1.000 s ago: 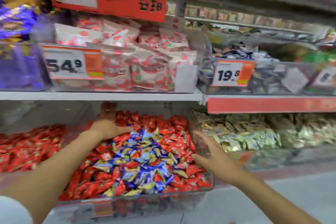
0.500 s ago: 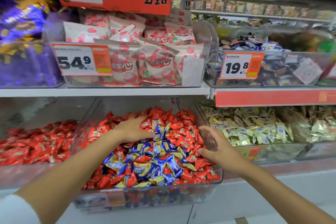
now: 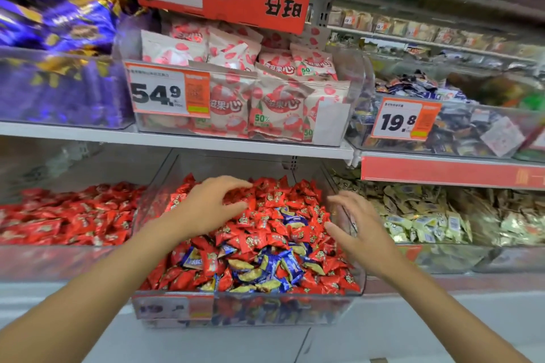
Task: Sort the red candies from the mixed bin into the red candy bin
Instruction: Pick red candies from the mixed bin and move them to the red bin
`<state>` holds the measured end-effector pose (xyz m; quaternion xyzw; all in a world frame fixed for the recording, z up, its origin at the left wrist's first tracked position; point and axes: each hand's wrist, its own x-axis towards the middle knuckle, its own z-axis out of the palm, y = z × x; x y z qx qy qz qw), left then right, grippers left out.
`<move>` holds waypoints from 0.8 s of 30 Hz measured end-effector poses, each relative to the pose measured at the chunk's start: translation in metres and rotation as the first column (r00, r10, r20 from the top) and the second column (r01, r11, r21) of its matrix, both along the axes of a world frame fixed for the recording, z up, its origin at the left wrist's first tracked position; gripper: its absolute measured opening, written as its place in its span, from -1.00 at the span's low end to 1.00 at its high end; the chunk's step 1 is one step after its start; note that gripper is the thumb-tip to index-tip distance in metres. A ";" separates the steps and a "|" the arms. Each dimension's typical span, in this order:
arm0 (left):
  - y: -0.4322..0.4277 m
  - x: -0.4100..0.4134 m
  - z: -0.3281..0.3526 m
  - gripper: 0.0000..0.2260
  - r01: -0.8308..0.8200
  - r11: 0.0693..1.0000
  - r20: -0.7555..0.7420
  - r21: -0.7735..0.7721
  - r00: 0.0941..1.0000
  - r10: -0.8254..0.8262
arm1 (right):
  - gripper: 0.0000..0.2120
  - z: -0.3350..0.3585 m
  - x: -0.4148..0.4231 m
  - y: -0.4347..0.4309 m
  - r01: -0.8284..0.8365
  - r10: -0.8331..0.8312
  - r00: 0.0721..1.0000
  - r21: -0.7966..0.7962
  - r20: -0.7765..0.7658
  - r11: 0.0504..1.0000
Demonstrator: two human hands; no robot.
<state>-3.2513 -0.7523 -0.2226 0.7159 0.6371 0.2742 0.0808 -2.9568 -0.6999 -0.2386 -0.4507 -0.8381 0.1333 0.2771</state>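
Shelving (image 3: 206,143): clear plastic mixed bin (image 3: 250,311) holds crinkly red candies (image 3: 274,200).

We record a clear mixed bin (image 3: 250,311) on the lower shelf, heaped with red candies (image 3: 274,200) and, toward the front, blue candies (image 3: 284,267). The left grip (image 3: 212,206) lies on the rear of the heap, fingers bent and thumb held apart over red pieces. The right grip (image 3: 356,230) hovers at the bin's right wall, fingers spread and relaxed, holding nothing. Just left stands the red candy bin (image 3: 59,262); just right, a bin of pale-wrapped sweets (image 3: 442,258). Above, price tags read 54.9 (image 3: 168,93) and 19.8 (image 3: 405,119).
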 end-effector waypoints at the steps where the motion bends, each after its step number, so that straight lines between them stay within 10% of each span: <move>1: 0.001 -0.008 -0.002 -0.57 -0.048 0.998 -0.052 -0.051 0.998 0.046 | -0.63 0.006 -0.011 -0.002 -0.029 0.029 1.000 0.048 0.000 0.998; 5: -0.004 -0.026 -0.012 -0.50 -0.132 0.936 -0.236 -0.327 0.970 0.055 | -0.47 0.011 -0.066 -0.008 -0.235 0.242 0.968 -0.105 0.063 0.966; 10: -0.010 -0.034 -0.004 -0.72 -0.111 0.979 -0.146 -0.170 0.985 0.086 | -0.41 -0.013 -0.106 0.003 -0.262 0.303 0.897 -0.167 0.320 0.951; 15: -0.018 -0.036 -0.004 -0.84 -0.088 0.993 -0.081 -0.075 0.993 0.082 | -0.89 -0.004 -0.107 0.013 -0.268 0.262 0.963 -0.126 -0.062 0.955; 24: -0.019 -0.013 -0.005 -0.56 0.032 0.982 -0.029 -0.186 0.999 -0.038 | -0.88 0.020 -0.079 0.008 -0.190 0.156 0.970 -0.178 -0.188 0.966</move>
